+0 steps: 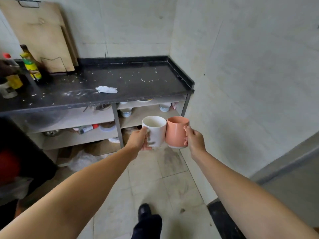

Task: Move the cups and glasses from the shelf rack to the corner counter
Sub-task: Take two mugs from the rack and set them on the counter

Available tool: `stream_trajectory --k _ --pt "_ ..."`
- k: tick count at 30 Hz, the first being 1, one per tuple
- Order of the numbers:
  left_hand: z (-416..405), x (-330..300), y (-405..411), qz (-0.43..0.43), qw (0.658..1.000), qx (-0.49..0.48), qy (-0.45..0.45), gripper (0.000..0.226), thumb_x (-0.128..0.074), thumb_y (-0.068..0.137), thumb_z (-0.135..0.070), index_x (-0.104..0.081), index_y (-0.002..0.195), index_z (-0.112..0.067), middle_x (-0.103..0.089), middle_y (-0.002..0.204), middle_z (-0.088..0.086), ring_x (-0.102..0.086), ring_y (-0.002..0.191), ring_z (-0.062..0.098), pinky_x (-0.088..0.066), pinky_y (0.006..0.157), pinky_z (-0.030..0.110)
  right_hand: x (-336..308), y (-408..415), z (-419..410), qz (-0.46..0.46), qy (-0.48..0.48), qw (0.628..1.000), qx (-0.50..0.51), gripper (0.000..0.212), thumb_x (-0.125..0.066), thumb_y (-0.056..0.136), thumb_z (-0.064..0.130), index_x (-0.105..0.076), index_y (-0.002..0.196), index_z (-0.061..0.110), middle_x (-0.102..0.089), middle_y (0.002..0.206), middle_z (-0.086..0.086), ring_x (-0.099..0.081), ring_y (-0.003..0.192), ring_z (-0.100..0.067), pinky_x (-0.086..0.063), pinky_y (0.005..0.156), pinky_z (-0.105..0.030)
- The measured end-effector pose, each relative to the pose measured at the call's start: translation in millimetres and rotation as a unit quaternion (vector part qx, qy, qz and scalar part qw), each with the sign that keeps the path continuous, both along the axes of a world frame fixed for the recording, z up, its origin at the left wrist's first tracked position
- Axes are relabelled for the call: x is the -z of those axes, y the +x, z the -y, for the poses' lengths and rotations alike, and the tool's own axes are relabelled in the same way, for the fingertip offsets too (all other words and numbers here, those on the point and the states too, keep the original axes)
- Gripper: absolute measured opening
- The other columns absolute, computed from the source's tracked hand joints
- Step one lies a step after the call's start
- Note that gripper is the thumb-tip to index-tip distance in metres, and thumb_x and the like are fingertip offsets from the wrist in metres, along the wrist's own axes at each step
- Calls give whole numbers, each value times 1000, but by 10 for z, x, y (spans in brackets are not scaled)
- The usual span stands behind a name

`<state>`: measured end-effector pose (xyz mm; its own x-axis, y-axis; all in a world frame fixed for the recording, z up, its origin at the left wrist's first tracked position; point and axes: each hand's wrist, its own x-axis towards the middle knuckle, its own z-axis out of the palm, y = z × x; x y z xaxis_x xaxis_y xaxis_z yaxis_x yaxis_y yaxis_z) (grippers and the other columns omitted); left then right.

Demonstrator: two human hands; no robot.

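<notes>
While both arms were stretched out ahead of me, my left hand (140, 139) was wrapped around the handle side of a glossy white ceramic mug (154, 131), and my right hand (194, 138) was closed on the handle of a matte salmon-pink ceramic mug (177, 131). Both mugs were upright, open ends up, their sides touching or very nearly so; I could not tell which. They hung in the air over the pale tiled floor (165, 183), in front of and below the black stone corner surface (131, 83), roughly level with the open shelves (148, 116) underneath it, where a few small bowls sat.

I judged this to be the carrying step: two cups were in hand and on their way, neither one set down. The surface itself held no cups that I could see. Its right and back portions looked free, apart from scattered white crumbs and a crumpled white tissue (106, 89) near the middle front. Bottles (31, 66) and leaning wooden cutting boards (43, 37) crowded the left end.

The next move, as I read it, called for lifting both mugs above the raised front edge, reaching in toward the corner, and lowering them flat, slightly apart so they would not knock together on release.
</notes>
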<state>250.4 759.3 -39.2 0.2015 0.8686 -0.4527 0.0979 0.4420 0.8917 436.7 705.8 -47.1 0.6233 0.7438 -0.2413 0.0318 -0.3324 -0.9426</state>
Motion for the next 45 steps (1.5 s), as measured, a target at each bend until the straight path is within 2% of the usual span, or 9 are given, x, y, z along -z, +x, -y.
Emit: stream_trajectory --k 5,11,16,18,27,31,36,40,45 --pt "-1000 -153 415 17 1000 -4 21 40 -38 101 -24 -41 65 -9 -35 59 6 -44 27 10 -42 28 19 -83 399 -994 4 1 1000 13 38 -49 96 32 -51 64 12 -50 61 -3 -46 55 -18 -37 57 -30" --pt "-2246 -317 739 13 1000 8 8 39 -40 97 -25 -41 60 -14 -35 39 -7 -45 27 4 -55 56 30 -287 849 -2170 28 -7 999 16 39 -45 98 40 -47 65 18 -50 66 -1 -49 62 -17 -41 64 -30" --pt "-3162 -282 957 19 999 -8 28 39 -41 95 -22 -41 58 -13 -35 45 -2 -48 28 5 -56 77 42 -253 1191 -3169 11 6 1000 12 38 -48 96 36 -49 64 17 -49 64 -1 -47 58 -19 -41 67 -35" --pt "-3578 -209 1081 13 999 -18 27 37 -41 95 -23 -42 59 -14 -36 40 -6 -47 29 4 -57 72 40 -191 1315 -3607 12 6 1000 5 39 -49 96 38 -49 63 18 -50 64 -1 -48 60 -20 -41 68 -36" --pt "-5574 110 1860 -25 998 -54 13 31 -39 98 -30 -52 75 -14 -40 61 0 -46 54 13 -57 64 33 144 2059 -5746 22 -20 998 -55 36 -46 97 42 -55 73 17 -56 75 -2 -52 75 -20 -42 71 -33" --pt "-6365 194 2188 -32 995 -88 -15 24 -39 98 -28 -55 98 -10 -45 66 -2 -48 58 11 -57 65 31 191 2370 -6589 37 -49 995 -77 38 -41 98 45 -58 85 14 -54 77 -1 -54 81 -22 -41 73 -31" --pt "-7333 396 2537 -64 994 -84 -23 36 -41 96 -30 -59 114 -4 -48 72 -1 -52 63 11 -54 54 26 373 2604 -7517 39 -68 993 -86 36 -39 99 43 -56 91 13 -56 87 -3 -53 87 -20 -41 75 -31" --pt "-8002 644 2779 -68 993 -86 -33 43 -42 94 -31 -59 120 -1 -49 74 1 -52 65 13 -54 53 26 572 2735 -8126 42 -71 994 -75 41 -40 99 42 -45 65 21 -46 68 3 -47 70 -15 -34 59 -25" --pt "-8541 926 2960 -74 992 -98 -27 45 -42 94 -33 -60 119 0 -51 93 10 -54 74 16 -53 52 24 792 2823 -8691 79 -79 991 -70 42 -38 100 40 -45 63 20 -45 65 3 -43 63 -11 -31 55 -24"
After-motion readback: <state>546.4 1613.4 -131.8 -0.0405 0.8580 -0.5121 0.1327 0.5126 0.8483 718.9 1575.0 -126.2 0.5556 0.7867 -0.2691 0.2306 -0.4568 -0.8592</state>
